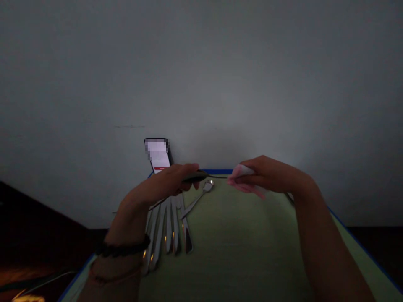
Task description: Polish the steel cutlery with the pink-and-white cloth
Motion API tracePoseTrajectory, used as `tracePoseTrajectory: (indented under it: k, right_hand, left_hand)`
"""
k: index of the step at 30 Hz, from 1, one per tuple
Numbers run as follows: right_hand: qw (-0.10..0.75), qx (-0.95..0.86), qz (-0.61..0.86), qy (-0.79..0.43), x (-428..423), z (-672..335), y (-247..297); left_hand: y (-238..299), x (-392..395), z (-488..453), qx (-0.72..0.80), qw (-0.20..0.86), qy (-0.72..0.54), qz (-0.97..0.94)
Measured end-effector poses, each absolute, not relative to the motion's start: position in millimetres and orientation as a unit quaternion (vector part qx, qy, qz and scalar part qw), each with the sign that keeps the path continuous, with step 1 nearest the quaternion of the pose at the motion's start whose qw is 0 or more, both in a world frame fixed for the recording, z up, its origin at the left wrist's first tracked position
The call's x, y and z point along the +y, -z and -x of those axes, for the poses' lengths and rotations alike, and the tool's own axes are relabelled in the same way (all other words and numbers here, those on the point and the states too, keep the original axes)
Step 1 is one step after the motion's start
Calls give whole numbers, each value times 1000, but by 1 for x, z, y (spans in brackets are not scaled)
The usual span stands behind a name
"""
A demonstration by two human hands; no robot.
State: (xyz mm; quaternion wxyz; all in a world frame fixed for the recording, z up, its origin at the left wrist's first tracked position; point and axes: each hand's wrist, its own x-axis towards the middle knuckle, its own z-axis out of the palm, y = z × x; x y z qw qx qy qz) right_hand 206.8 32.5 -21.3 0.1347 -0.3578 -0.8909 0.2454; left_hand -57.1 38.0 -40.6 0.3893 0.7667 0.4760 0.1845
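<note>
Over the far part of the table, my left hand [174,178] grips the broad, dark end of a metal piece of cutlery [217,177]. Whether it is a spoon or another kind I cannot tell. Its thin shaft runs level to the right, into a pink and white cloth [242,184]. My right hand [266,174] pinches this cloth around the other end, which is hidden. Below my left hand several metal pieces of cutlery [168,226], knives among them, lie side by side. A small spoon [197,201] lies slanted at their right.
A phone [158,155] with a lit screen leans on the grey wall [233,75] behind my left hand. The pale green table [239,256] has a blue edge. Part of another thin object [290,199] shows beside my right forearm. The room is dim.
</note>
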Motion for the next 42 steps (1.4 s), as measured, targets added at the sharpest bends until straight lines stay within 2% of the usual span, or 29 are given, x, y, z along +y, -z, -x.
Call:
tracePoseTrajectory:
  k: [8,15,21,27,33,38,42]
  right_hand:
    - [126,-902,384,-153,23,-186,16]
    - [140,-913,349,-156,27,-166,22]
    - [135,-901,361,-198,32,-197,21]
    - [109,-872,359,-316,28,-217,16]
    - [121,-896,332,-269,29,-203,14]
    - [136,-917,307,-217,30,-191,12]
    - [143,-904,310,-257,30,-197,13]
  left_hand:
    - [36,33,33,432,358,-143,-815]
    - [24,31,29,431,306,-92,-844]
    - [33,37,42,443,325,-161,-820]
    - [34,35,52,413,238,-220,-851]
    - [35,25,24,378,114,-262,-881]
    - [36,25,12,349,74,-252,-900]
    - [33,28,27,381,70,-260,-884]
